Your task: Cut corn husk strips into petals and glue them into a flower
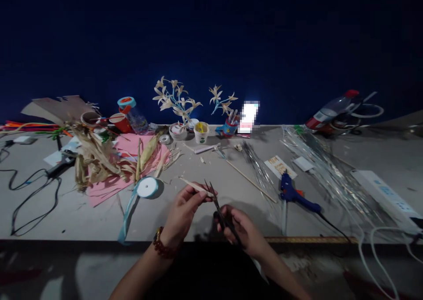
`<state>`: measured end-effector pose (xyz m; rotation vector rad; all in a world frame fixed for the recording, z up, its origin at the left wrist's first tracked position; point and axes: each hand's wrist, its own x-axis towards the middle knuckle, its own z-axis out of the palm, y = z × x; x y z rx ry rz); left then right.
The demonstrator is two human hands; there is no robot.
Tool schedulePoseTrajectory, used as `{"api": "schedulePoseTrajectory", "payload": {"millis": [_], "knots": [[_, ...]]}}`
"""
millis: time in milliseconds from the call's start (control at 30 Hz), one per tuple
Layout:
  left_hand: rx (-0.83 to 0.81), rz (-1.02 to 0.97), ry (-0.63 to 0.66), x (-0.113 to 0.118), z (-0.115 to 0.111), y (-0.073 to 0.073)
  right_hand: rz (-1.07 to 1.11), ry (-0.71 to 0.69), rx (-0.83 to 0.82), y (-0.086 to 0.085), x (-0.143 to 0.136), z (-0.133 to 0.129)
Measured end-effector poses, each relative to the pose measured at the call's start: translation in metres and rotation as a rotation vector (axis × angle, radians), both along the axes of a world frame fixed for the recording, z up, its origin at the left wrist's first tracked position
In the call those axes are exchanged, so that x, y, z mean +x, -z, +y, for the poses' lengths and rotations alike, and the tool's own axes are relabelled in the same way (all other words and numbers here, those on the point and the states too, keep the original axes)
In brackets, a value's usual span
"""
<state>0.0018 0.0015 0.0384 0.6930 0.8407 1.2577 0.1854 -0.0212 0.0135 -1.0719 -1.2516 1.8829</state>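
My left hand pinches a thin pale strip of dried husk above the table's near edge. A red bead bracelet sits on that wrist. My right hand grips a pair of black scissors, whose open blades point up and left and meet the strip near my left fingertips. A roll of light blue ribbon lies just left of my hands, its tail trailing toward the table edge.
Dried husks lie on pink paper at the left, beside black cables. A blue glue gun, thin wires, a wooden stick and a white power strip lie right. Husk flowers in cups stand at the back.
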Motion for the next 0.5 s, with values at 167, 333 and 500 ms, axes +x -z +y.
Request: {"api": "schedulePoseTrajectory", "payload": {"millis": [167, 333, 500], "knots": [[0.004, 0.013, 0.012, 0.0004, 0.0004, -0.0027, 0.018, 0.026, 0.045, 0.0038, 0.0015, -0.0020], [0.009, 0.010, 0.018, 0.0008, 0.0004, -0.0039, 0.022, 0.006, 0.063, 0.0077, 0.0040, -0.0026], [0.026, 0.047, 0.023, 0.0008, -0.0002, -0.0073, -0.011, 0.002, 0.068, 0.0034, 0.0054, -0.0012]]}}
